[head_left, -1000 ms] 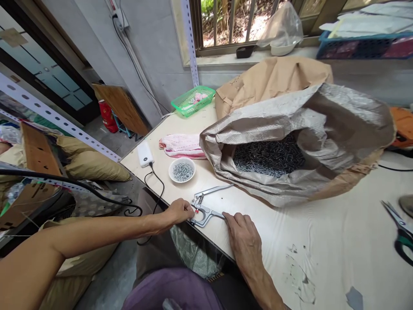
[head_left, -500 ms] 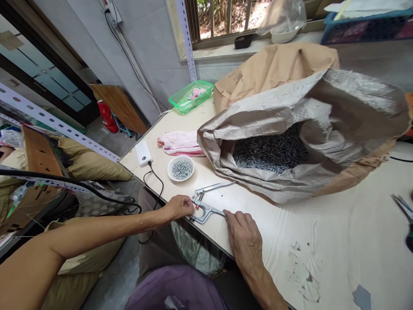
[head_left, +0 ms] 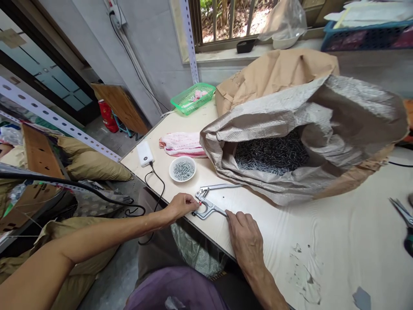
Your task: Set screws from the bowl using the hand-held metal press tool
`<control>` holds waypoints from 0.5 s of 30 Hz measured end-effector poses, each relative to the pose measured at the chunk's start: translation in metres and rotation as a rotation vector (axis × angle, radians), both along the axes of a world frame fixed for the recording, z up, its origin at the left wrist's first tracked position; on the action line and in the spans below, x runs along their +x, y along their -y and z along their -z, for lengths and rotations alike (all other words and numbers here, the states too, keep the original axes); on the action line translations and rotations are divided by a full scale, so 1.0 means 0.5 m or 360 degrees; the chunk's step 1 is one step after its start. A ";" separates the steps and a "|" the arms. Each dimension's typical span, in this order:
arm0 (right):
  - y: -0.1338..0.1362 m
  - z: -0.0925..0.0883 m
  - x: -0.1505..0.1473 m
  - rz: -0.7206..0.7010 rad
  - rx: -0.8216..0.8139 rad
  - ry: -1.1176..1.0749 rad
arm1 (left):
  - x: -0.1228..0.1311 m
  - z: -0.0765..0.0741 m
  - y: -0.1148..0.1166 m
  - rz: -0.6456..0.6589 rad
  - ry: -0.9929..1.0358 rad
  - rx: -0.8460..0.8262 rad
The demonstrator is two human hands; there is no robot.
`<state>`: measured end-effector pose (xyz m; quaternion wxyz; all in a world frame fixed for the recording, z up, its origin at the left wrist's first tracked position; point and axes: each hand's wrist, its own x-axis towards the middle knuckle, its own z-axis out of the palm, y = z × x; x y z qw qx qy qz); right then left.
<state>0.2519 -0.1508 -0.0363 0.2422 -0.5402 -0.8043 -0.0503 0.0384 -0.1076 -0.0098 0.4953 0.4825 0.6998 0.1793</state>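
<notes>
A grey pair of pliers (head_left: 209,210) with a C-shaped jaw and a spring lies near the table's front edge, its two handles spread apart. My right hand (head_left: 247,237) is closed on the end of the lower handle; the thumb is hidden. At the jaw, my left hand (head_left: 182,205) has its thumb and fingers pinched together, and what they hold is too small to make out. A tiny red part shows by the fingertips. Behind the pliers is a white bowl (head_left: 171,174) of small shiny metal pieces. A large woven sack (head_left: 258,125) holds many dark metal pieces.
A white power bank (head_left: 145,153) with a black cable (head_left: 163,183) sits at the left edge. Behind are a pink-and-white cloth (head_left: 182,143) and a green basket (head_left: 193,98). Scissors (head_left: 403,215) lie far right. A purple cloth (head_left: 177,288) covers my lap.
The camera view has shifted slightly. The pliers have moved a little to the right, and both hands stay at them in much the same pose.
</notes>
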 end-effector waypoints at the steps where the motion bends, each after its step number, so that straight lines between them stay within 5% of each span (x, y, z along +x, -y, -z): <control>1: 0.002 -0.001 -0.001 0.0007 -0.0010 0.0002 | -0.001 -0.001 -0.002 0.0027 -0.0019 -0.0019; 6: -0.001 -0.019 0.006 -0.0001 -0.0123 0.0032 | 0.000 -0.021 0.013 0.0294 -0.0229 0.0118; 11: -0.071 -0.053 0.022 -0.0132 -0.0162 0.0113 | 0.013 -0.019 0.075 0.0770 -0.0365 0.1068; 15: -0.144 -0.066 0.008 -0.0154 -0.0196 0.0353 | 0.023 0.034 0.114 0.1045 -0.0542 0.1557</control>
